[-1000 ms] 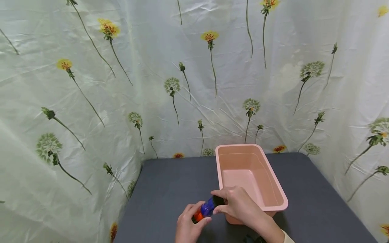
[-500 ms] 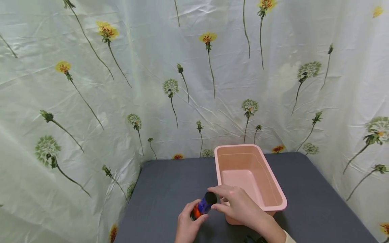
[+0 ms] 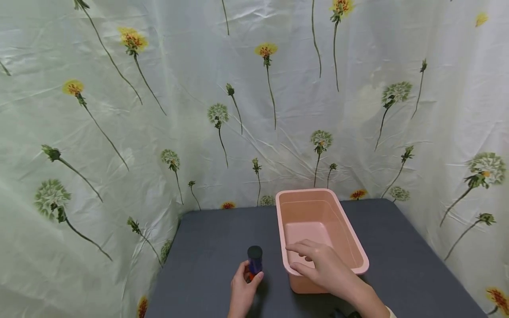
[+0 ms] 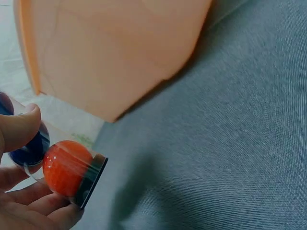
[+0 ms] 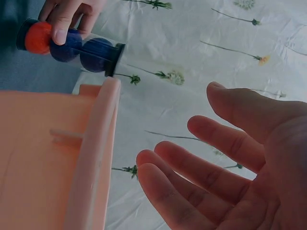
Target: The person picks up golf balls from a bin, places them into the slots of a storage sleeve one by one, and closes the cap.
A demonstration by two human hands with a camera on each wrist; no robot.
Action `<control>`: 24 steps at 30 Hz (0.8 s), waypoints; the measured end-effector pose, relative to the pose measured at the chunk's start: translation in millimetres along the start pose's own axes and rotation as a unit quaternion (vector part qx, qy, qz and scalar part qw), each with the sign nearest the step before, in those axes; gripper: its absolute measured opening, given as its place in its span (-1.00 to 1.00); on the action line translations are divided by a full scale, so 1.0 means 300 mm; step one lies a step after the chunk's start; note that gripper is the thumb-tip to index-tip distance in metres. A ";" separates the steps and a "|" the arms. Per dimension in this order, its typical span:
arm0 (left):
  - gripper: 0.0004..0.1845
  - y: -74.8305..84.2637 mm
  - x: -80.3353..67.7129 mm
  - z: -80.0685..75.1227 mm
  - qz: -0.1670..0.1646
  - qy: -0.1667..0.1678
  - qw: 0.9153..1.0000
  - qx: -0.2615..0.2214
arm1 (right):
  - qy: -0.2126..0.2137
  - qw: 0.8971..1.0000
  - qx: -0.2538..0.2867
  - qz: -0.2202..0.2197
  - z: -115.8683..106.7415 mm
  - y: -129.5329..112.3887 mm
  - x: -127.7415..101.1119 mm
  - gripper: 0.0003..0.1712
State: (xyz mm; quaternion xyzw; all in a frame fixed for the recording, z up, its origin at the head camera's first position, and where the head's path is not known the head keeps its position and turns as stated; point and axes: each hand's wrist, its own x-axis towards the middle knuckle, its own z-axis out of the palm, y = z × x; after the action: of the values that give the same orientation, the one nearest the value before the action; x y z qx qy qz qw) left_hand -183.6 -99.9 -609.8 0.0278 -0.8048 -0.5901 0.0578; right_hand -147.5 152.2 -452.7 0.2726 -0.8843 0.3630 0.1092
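Observation:
My left hand [image 3: 242,291] grips a clear tube [image 3: 255,263] of balls, held nearly upright left of the pink bin [image 3: 294,282]. A black cap [image 3: 254,252] covers its top end. Inside, the right wrist view shows two blue balls [image 5: 97,55] and one orange ball [image 5: 37,38]. The orange one [image 4: 67,167] lies by the dark lower cap [image 4: 91,182] in the left wrist view. My right hand [image 3: 324,265] hovers over the bin's near left rim, holding nothing. Its fingers [image 5: 206,170] are spread and loosely bent, apart from the tube.
The bin stands right of centre on a dark grey tabletop [image 3: 214,247]. A pale curtain [image 3: 199,88] with printed dandelions hangs behind and at both sides. A small black object [image 3: 346,313], partly cut off, shows at the bottom edge beneath my right forearm.
My right hand has let go of the capped end and moved right, over the bin's rim. The left hand has brought the tube from tilted to nearly upright and slightly left.

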 end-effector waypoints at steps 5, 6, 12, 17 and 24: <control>-0.47 -0.037 0.014 0.010 0.001 0.011 1.000 -0.015 | 0.009 1.000 -0.013 0.010 -0.010 0.016 -0.019 -0.57; -0.47 -0.044 0.015 0.011 -0.001 0.009 1.000 -0.019 | 0.011 1.000 -0.017 0.014 -0.014 0.019 -0.024 -0.58; -0.45 -0.088 0.020 0.028 -0.013 -0.030 0.998 -0.055 | 0.015 0.999 -0.024 0.016 -0.036 0.044 -0.046 -0.62; -0.46 -0.107 0.031 0.040 -0.006 -0.051 0.998 -0.043 | 0.013 0.999 -0.023 0.019 -0.051 0.062 -0.058 -0.62; -0.45 -0.117 0.039 0.043 -0.002 -0.060 0.998 -0.005 | 0.052 0.997 -0.051 0.009 -0.076 0.084 -0.086 -0.59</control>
State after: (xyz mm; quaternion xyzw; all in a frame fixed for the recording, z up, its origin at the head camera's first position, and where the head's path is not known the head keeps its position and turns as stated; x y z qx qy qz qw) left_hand -197.6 -99.5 -646.4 -0.0067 -0.8038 -0.5948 0.0083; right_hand -140.5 193.4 -461.3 0.2392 -0.8973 0.3318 0.1660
